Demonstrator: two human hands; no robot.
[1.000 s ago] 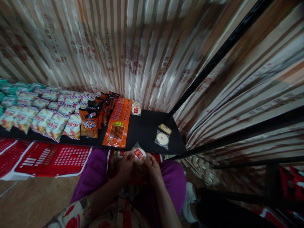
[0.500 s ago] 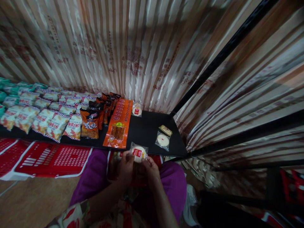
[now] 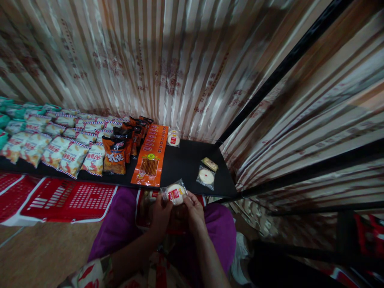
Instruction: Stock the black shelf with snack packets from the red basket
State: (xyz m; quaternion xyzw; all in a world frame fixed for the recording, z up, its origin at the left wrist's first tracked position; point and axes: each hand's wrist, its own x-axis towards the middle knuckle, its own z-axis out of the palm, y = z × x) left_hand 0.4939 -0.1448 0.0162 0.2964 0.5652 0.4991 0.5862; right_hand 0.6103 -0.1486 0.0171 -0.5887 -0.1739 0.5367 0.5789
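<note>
My left hand (image 3: 161, 213) and my right hand (image 3: 195, 211) are closed together on a small clear packet with a round white cake and a red label (image 3: 175, 193), held just at the front edge of the black shelf (image 3: 183, 166). A second packet of the same kind (image 3: 173, 139) lies at the back of the shelf. Another round cake in a clear packet (image 3: 205, 176) and a small yellowish packet (image 3: 209, 164) lie to the right. Under my hands, on my lap, is a red bag (image 3: 144, 204) with more packets.
Rows of snack bags (image 3: 54, 140) fill the shelf's left part, then dark orange bags (image 3: 115, 154) and a long orange packet strip (image 3: 151, 156). Red plastic baskets (image 3: 69, 198) lie on the floor at the left. A striped curtain (image 3: 150, 60) hangs behind; black frame bars (image 3: 285, 60) run at the right.
Both hands have lifted the small cake packet a little, forward toward the shelf's front edge, and turned it flatter so that its label shows sideways.
</note>
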